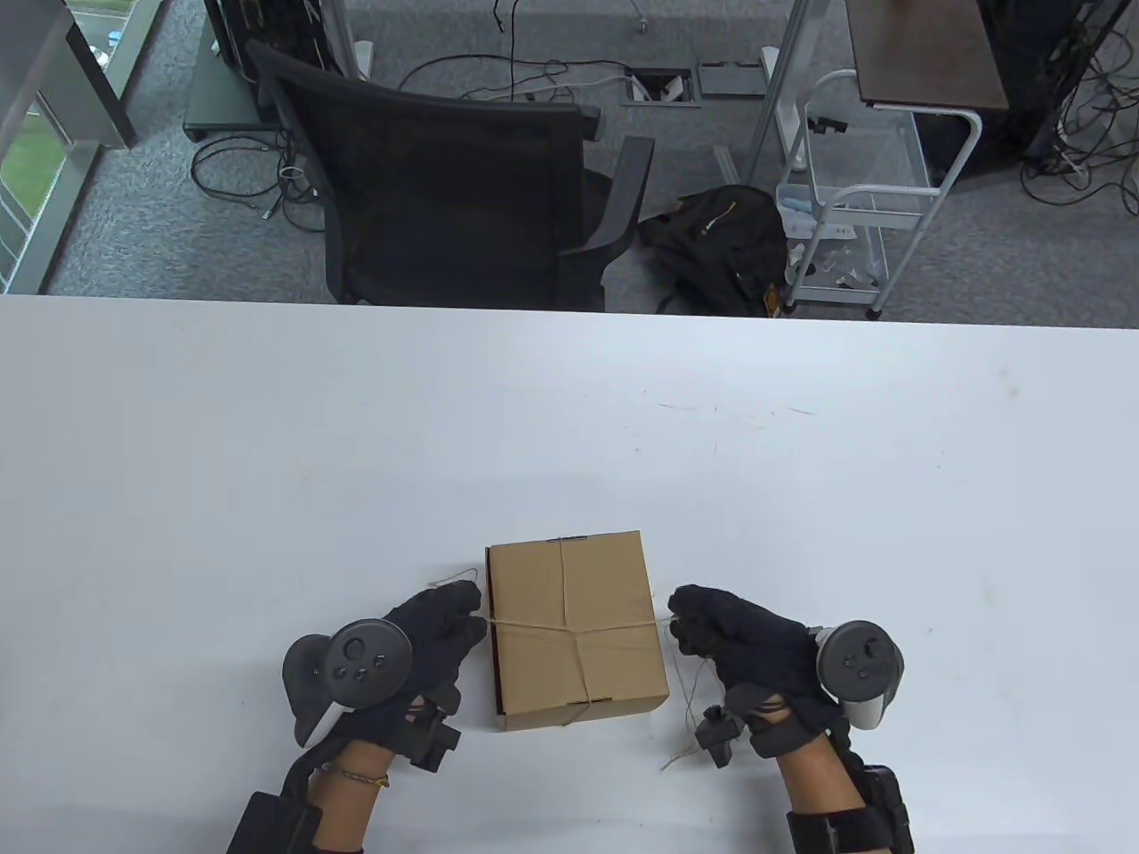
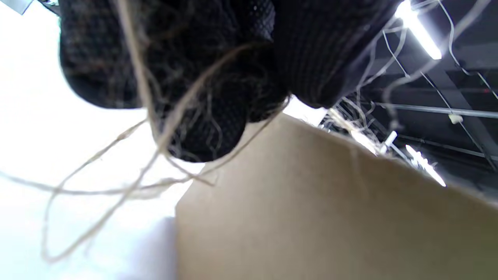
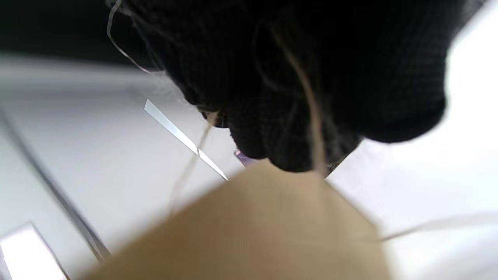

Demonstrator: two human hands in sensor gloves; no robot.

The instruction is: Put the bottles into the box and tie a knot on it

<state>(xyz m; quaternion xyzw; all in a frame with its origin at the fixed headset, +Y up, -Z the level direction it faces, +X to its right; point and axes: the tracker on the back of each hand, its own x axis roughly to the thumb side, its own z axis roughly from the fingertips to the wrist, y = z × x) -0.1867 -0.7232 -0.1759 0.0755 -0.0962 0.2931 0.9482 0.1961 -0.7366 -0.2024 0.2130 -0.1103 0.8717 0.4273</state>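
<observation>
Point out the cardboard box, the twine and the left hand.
cardboard box (image 1: 614,583): table view, bare lid.
twine (image 1: 614,628): table view, strand across lid.
left hand (image 1: 436,627): table view, gloved knuckles.

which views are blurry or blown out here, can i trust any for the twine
Table view: sharp, evenly lit; twine readable across the box. Left wrist view: table overexposed, ceiling lamp glaring, twine soft. Right wrist view: glove and box out of focus.

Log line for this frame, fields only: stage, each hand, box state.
stage: tying knot | left hand: pinches twine end | right hand: pinches other end | box: closed, twine crossed on top
</observation>
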